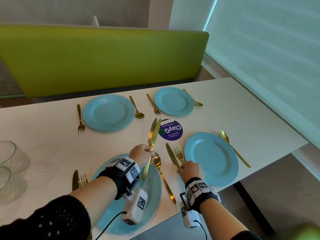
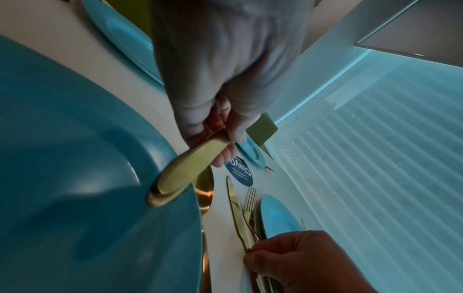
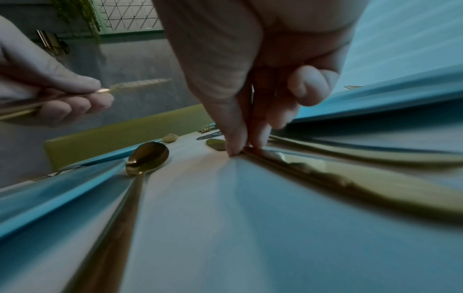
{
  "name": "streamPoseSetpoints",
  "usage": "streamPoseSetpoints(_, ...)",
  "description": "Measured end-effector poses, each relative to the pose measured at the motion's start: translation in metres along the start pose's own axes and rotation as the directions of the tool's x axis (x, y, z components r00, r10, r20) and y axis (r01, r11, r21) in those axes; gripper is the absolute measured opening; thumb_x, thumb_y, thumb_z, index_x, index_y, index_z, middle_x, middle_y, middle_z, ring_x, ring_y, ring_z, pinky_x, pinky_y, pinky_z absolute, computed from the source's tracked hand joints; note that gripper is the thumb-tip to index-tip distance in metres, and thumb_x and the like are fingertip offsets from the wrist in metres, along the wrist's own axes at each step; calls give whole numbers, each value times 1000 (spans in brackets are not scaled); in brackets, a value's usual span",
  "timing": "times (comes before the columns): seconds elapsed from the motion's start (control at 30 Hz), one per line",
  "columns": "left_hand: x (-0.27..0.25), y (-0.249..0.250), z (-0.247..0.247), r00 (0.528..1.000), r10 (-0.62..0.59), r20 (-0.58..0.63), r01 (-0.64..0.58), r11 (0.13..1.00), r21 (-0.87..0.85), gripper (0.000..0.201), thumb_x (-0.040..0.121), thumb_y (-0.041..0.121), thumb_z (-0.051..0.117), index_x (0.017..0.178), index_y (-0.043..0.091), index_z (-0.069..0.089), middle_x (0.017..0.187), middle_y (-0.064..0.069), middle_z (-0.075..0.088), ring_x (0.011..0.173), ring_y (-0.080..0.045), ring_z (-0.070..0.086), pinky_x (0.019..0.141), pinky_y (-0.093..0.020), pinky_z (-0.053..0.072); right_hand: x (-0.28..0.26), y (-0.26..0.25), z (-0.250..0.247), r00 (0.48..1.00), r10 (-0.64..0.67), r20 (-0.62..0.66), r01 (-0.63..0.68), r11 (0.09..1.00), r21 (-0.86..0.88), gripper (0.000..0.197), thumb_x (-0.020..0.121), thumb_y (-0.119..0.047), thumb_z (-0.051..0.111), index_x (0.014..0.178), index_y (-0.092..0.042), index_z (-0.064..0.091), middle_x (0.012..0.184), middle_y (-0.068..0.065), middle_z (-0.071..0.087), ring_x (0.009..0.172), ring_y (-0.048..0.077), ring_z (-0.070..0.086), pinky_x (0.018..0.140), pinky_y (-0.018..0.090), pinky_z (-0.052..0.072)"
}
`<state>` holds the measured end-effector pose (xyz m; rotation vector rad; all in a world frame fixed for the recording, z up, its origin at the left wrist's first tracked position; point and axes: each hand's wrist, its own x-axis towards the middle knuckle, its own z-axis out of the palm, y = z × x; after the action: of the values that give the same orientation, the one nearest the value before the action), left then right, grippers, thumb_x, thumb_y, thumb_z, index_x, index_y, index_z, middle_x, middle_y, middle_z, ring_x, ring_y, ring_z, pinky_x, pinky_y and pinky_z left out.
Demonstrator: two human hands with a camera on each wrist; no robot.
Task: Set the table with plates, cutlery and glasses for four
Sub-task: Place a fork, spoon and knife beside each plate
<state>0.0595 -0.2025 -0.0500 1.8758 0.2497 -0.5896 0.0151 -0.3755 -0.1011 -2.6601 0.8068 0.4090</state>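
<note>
Head view: four blue plates lie on the table point(image 1: 251, 108), each with a gold fork and spoon beside it. The left hand point(image 1: 142, 155), over the near plate point(image 1: 152, 193) at 6 o'clock, is curled round two knives point(image 1: 152, 135) held together, blades pointing to 12 o'clock. The right hand point(image 1: 189, 169) pinches the handle end of a third knife point(image 1: 171, 155) lying flat just left of the fork point(image 1: 179, 153) by the right plate point(image 1: 212, 158) at 4 o'clock. Another knife already lies by the near plate's fork at 8 o'clock. Glasses point(image 1: 12, 158) stand at 9 o'clock, not yet dealt out.

Left wrist view: fingers and thumb wrap the two stacked handles point(image 2: 180, 176) firmly above the plate rim.

Right wrist view: thumb and fingertips point(image 3: 238, 138) close narrowly on the knife handle, which rests on the table.

To finish this placement well, I would nudge the knife parallel to the fork, then let go without dragging the handle. The two far settings, at 11 and 1 o'clock, lack knives; the held pair likely goes there, one at a time.
</note>
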Motion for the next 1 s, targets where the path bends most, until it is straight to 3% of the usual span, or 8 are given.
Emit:
streamPoseSetpoints(0.17,1,0,5,1000,-7,-8,7,1000,-18,9,93,13,55,85,11,59,76,-2,64,70,-16,59,71,-28,55,-2,3,2,999,-37,-2,37,998,-58,24,92,-18,49,99,-16,72,93,3,67,88,21,66,79,30,56)
streamPoseSetpoints(0.3,0,3,9,1000,-4,-5,4,1000,-23,6,93,12,55,89,10,59,80,-3,64,72,-17,59,70,-27,55,-1,3,1,999,-34,-10,33,997,-66,23,93,-19,50,102,-15,71,98,4,68,90,21,67,80,31,57)
streamPoseSetpoints(0.4,-1,4,10,1000,1,-4,-1,1000,-19,13,93,12,54,81,15,57,80,-4,65,70,-16,59,70,-27,55,-1,2,1,999,-34,-7,33,997,-73,23,92,-19,50,103,-16,71,99,4,68,90,21,67,80,32,57)
streamPoseSetpoints(0.57,-3,4,10,1000,0,-3,0,1000,-18,11,94,12,54,83,14,58,81,-3,65,75,-18,60,80,-33,56,3,4,0,999,-32,1,32,996,-86,23,93,-19,50,103,-16,70,98,4,68,89,20,66,80,29,56)
streamPoseSetpoints(0.73,-4,4,8,1000,-7,-10,7,1000,-22,7,94,13,54,96,9,59,86,-5,66,75,-17,60,74,-28,55,3,5,-1,999,-45,5,45,994,-95,23,93,-20,51,104,-16,70,100,4,68,92,20,66,82,30,56)
streamPoseSetpoints(1.0,-2,4,7,1000,-11,-15,10,1000,-18,9,94,13,54,85,13,58,87,-6,67,77,-18,61,76,-30,56,-4,0,-8,998,-68,-7,67,994,-91,24,95,-24,50,107,-16,69,102,3,68,93,20,66,81,29,55)
